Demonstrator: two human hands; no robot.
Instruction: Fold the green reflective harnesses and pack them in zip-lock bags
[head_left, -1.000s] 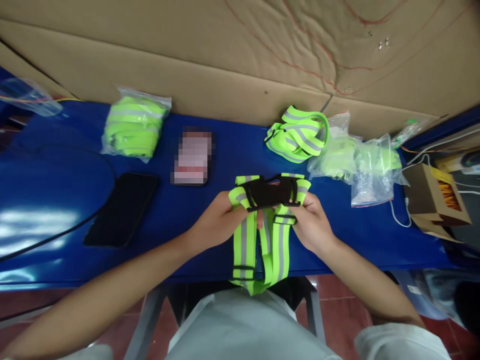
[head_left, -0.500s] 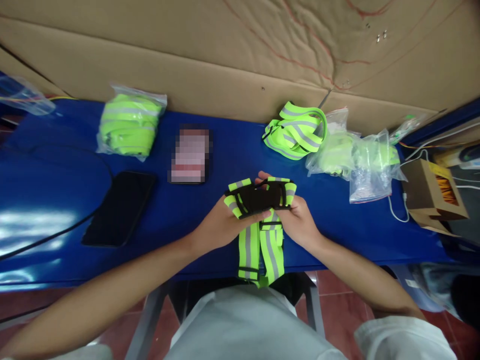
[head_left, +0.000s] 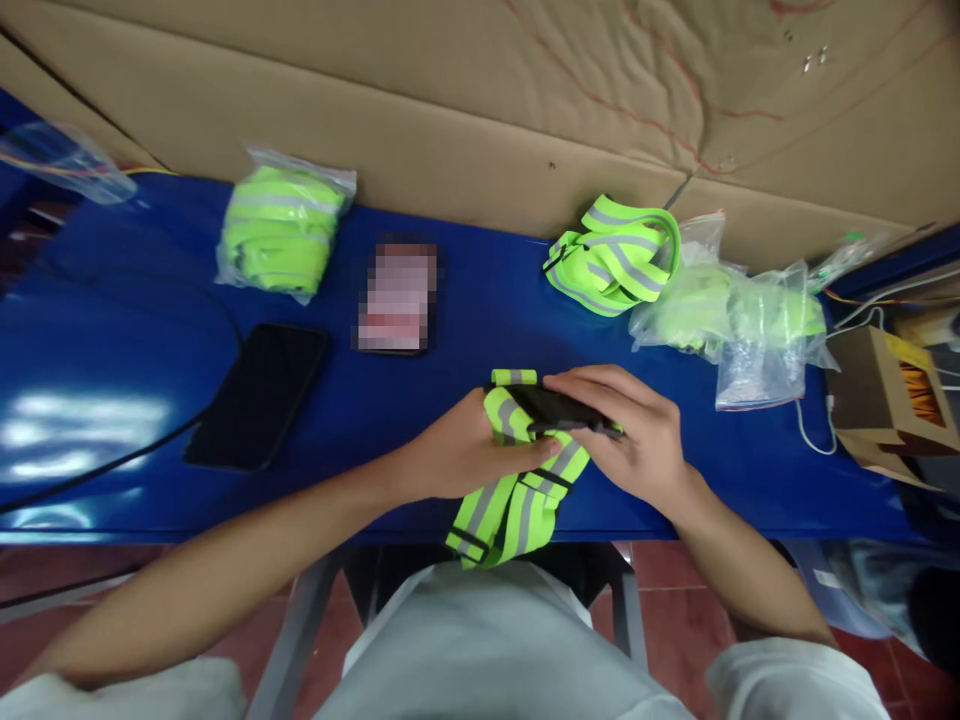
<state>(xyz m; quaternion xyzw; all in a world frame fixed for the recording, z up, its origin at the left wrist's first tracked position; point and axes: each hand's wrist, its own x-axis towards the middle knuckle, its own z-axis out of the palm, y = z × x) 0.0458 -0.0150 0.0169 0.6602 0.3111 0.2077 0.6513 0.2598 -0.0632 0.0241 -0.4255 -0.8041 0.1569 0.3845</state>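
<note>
Neon-yellow reflective straps (head_left: 516,510) with grey stripes and black sliders hang from my hands over the table's front edge. At their top is a dark, flat black piece (head_left: 559,408), tilted down toward the right. My left hand (head_left: 469,450) is closed on the straps at the left of this piece, thumb lying across the front. My right hand (head_left: 634,430) grips the black piece's right end, fingers over its top. Part of the straps is hidden behind both hands.
On the blue table (head_left: 480,335) lie a black phone (head_left: 259,395), another phone with a blurred screen (head_left: 397,298), a bagged neon strap bundle (head_left: 281,230), a loose bundle (head_left: 611,258) and clear bags (head_left: 761,335). A cardboard box (head_left: 870,385) stands right; a cardboard panel (head_left: 420,120) rises behind.
My right hand has shifted its hold to the black piece's right end, fingers now over the top. The black piece has tilted, and the hanging straps have swung left.
</note>
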